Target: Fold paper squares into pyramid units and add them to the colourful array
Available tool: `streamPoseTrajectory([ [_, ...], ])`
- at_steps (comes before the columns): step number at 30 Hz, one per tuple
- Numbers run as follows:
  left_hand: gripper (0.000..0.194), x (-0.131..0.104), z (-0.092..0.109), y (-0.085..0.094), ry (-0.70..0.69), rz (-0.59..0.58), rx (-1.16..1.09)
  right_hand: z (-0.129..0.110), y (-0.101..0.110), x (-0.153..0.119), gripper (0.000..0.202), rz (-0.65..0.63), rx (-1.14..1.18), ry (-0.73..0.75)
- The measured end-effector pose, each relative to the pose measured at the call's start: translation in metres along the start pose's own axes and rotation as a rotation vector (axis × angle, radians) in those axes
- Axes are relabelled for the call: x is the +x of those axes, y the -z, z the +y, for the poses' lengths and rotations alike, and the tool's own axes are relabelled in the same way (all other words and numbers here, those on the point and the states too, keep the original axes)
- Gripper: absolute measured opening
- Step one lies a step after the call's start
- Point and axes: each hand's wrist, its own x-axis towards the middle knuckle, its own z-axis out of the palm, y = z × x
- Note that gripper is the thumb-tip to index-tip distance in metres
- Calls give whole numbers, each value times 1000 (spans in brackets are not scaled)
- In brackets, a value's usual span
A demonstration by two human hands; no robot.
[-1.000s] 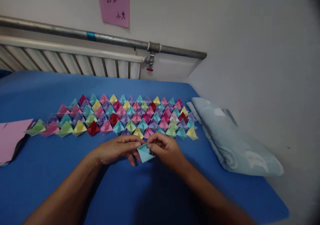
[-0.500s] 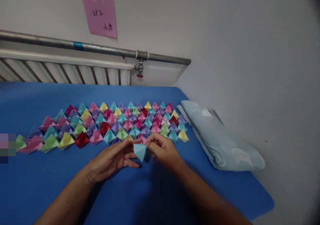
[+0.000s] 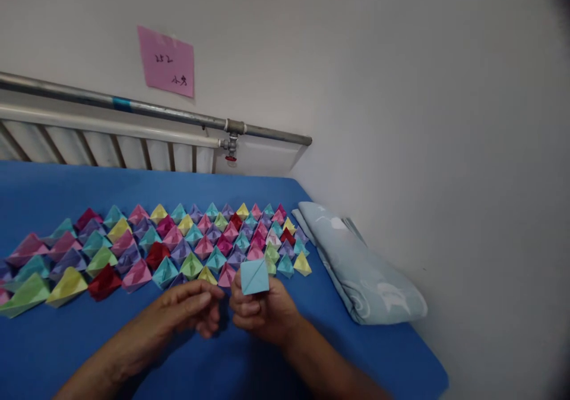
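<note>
A small light-blue folded paper square (image 3: 255, 276) with a diagonal crease is gripped in my right hand (image 3: 265, 311), its flat face turned toward me. My left hand (image 3: 191, 308) hovers just to the left, apart from the paper, its fingers loosely curved and holding nothing. Beyond both hands lie several rows of folded paper boats (image 3: 191, 265) in pink, green, yellow, red, purple and turquoise. My right hand partly hides the nearest row.
A blue covered surface (image 3: 66, 346) carries everything. On the right a folded light-blue cloth (image 3: 365, 269) lies against the wall. At the back run a radiator (image 3: 133, 149) and a metal pipe (image 3: 178, 113), with a pink paper note (image 3: 167, 62) above.
The folded paper has turned from a pointed shape to a square facing me. My left hand has come away from it to the left. The view has shifted up and right.
</note>
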Motion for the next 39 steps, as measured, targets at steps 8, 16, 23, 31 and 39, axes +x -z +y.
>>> streamPoseTrajectory([
  [8,17,2,1,-5,-207,181,111,6,0,6,18,167,-62,-23],
  [16,22,0,-1,-6,-100,19,23,2,0,6,16,226,-35,27],
  [23,26,0,-1,-4,-33,-66,40,0,0,5,22,176,-120,32],
  [31,37,-18,20,13,-103,-124,-141,-12,-18,-13,5,456,-1304,277],
  [39,31,-19,28,19,-103,-57,-110,5,-11,-14,14,424,-1890,380],
])
